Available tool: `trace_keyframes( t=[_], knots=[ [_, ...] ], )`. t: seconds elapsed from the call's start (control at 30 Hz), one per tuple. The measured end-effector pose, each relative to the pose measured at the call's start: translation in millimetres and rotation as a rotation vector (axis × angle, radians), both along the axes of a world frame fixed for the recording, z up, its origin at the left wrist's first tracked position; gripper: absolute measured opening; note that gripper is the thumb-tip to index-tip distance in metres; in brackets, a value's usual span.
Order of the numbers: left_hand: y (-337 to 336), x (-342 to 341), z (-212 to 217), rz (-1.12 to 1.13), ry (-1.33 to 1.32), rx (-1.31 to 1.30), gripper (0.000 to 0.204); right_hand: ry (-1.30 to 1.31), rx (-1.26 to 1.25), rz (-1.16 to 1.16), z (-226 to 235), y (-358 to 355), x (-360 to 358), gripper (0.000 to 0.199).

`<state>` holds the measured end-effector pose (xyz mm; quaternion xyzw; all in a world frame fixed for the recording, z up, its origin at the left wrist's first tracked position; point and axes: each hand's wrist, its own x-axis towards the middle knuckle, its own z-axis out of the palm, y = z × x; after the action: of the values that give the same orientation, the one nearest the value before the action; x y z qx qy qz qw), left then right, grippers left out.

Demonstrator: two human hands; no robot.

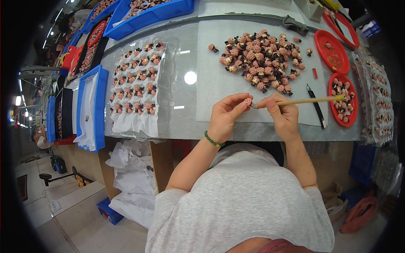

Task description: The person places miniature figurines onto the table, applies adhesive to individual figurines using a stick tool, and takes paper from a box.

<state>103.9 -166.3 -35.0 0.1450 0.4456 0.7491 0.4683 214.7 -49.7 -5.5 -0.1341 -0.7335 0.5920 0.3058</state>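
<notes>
Pink figurine [248, 101], pinched in my left hand [224, 116] above the white mat [219, 80]; my right hand [283, 114] grips a brush [312, 100], tip at it. Painting step, I judge; next stroke needs steadiness. Unpainted heap [261, 59] lies beyond.

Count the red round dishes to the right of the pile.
3: one red dish at the far right corner, one beside the pile of figures, one nearest, holding figures. More may be hidden.

light: bright, even, from overhead
glare: round lamp reflection on glass tabletop [190, 77], smaller streaks beside it
shadows: soft, faint
focus: centre sharp, small figures blur
edges: heavy fisheye bend, black vignette
</notes>
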Motion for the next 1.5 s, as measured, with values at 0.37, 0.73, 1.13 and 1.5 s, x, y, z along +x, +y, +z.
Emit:
trace_keyframes(
  t=[0.37,0.73,1.13,1.5],
  knots=[
    [2,4,0,0.014,0.106,0.014,0.021,-0.044,-0.075,-0.040,-8,-2,-7,0.027],
    [42,-80,16,0.118,0.030,-0.079,0.026,-0.167,-0.116,-0.014,-32,-5,15,0.032],
    [69,-131,17,0.233,0.995,-0.532,0.025,-0.208,-0.197,-0.074,-36,-14,16,0.022],
    [9,-16,27,-0.063,0.098,-0.062,0.020,0.014,-0.327,-0.148,-14,-18,-14,0.026]
  ],
)
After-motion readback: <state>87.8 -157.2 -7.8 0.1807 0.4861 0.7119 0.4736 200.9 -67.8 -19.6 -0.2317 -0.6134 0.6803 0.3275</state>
